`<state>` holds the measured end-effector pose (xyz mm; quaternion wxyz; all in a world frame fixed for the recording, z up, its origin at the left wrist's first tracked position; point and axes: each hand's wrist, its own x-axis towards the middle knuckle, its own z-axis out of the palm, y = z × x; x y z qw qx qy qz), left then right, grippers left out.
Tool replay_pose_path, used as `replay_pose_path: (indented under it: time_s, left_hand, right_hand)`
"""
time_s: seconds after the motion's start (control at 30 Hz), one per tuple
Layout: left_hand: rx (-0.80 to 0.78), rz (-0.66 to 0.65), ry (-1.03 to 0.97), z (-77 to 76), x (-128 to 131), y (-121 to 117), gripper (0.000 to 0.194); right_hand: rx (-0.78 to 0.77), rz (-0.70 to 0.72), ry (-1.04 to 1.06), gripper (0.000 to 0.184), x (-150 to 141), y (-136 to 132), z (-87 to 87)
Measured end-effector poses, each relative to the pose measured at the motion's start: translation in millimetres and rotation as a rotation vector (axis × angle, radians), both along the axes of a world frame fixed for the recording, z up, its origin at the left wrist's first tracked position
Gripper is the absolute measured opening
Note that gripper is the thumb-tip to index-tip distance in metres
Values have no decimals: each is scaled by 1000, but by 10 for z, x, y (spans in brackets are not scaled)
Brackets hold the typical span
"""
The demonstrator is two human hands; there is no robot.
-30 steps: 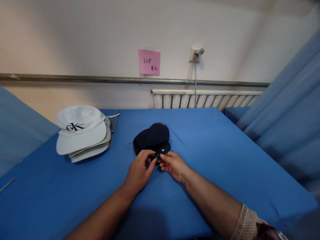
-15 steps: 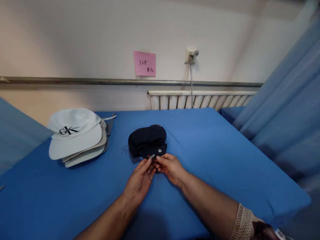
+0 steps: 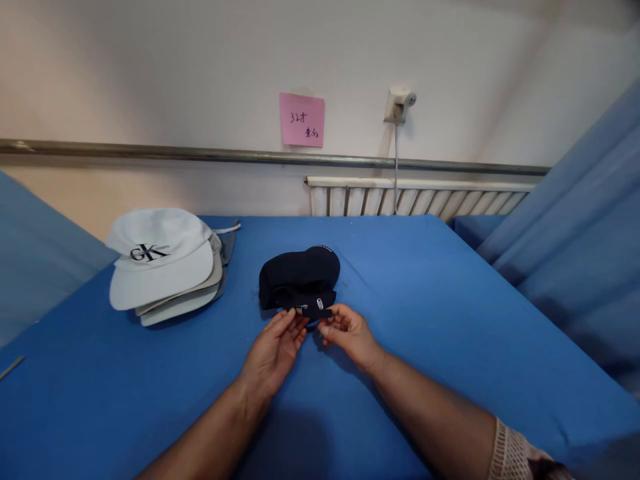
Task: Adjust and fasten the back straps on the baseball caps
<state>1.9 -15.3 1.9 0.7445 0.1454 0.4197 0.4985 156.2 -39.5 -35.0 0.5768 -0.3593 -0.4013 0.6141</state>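
A dark navy cap (image 3: 300,270) lies on the blue-covered table with its back strap turned towards me. A small metal buckle sits on the dark strap (image 3: 315,313), and a pale oval mark shows just above it. My left hand (image 3: 275,350) pinches the strap at its buckle between thumb and fingers. At the strap's right end, my right hand (image 3: 353,337) is closed with curled fingers, holding the tip. Part of the strap is hidden by my fingers.
Left of the cap stands a stack of caps, a white cap (image 3: 160,257) on top. A blue sheet (image 3: 425,320) covers the table. Blue curtains (image 3: 575,233) hang at the sides. Behind are a radiator (image 3: 420,197), a metal rail (image 3: 210,155) and a plugged-in socket (image 3: 397,107).
The strap's end now extends to the right past the buckle, and my right hand has shifted slightly right. The view has moved a little; the cap stays in place.
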Motion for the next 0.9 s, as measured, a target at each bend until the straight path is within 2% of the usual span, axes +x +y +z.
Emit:
replay_pose_path:
  time_s: [0.13, 0.23, 0.33, 0.5, 0.67, 0.8, 0.9]
  left_hand:
    - [37, -16, 37, -8, -23, -12, 8]
    - [57, -30, 41, -19, -4, -39, 8]
    - [56, -32, 27, -21, 39, -63, 8]
    - [90, -22, 56, -41, 117, -89, 21]
    - [104, 15, 90, -77, 149, -100, 27]
    - [118, 0, 83, -91, 152, -95, 25]
    - [118, -5, 68, -78, 153, -97, 23]
  right_hand:
    - [68, -88, -159, 29, -52, -16, -48]
    - [174, -240, -354, 14, -59, 12, -43]
    - [288, -310, -457, 3, -49, 48, -7]
    - [269, -248, -437, 8, -75, 51, 12]
    - [195, -224, -412, 7, -103, 68, -66]
    - [96, -193, -285, 9, -107, 101, -89]
    - [34, -149, -170, 17, -102, 118, -66]
